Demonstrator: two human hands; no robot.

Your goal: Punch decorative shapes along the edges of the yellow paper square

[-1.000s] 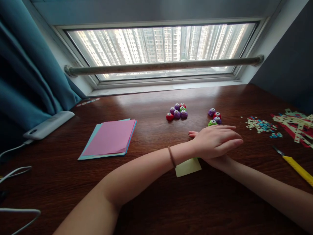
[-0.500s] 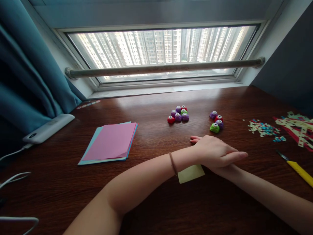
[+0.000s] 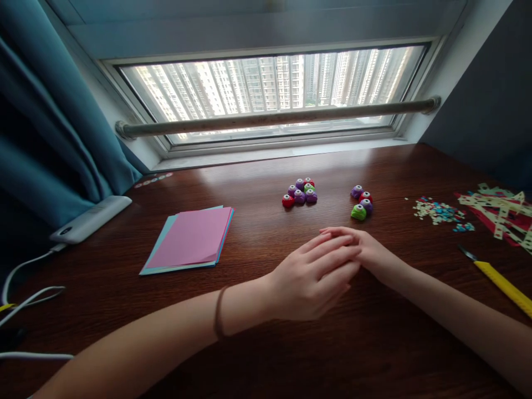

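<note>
My left hand [image 3: 313, 277] reaches across from the left, a brown band [image 3: 219, 313] on its wrist. Its fingers are stretched out and lie over the fingers of my right hand [image 3: 368, 246]. The right hand comes in from the right with its fingers extended, partly covered by the left. No held object shows in either hand. Just beyond them stands a short row of small craft punches [image 3: 361, 204] in purple, red and green. A larger cluster of the same punches [image 3: 299, 192] sits farther back to the left.
A stack of coloured paper [image 3: 189, 238] lies left of the hands. To the right are a yellow utility knife [image 3: 502, 285], tiny paper cutouts [image 3: 440, 211] and punched paper strips [image 3: 502, 213]. A white power bank [image 3: 91, 220] with a cable lies by the curtain [image 3: 54, 122].
My left hand has slid back left from over the right wrist to the right hand's fingers. The small yellow paper under the hands is now out of sight. The view has shifted slightly.
</note>
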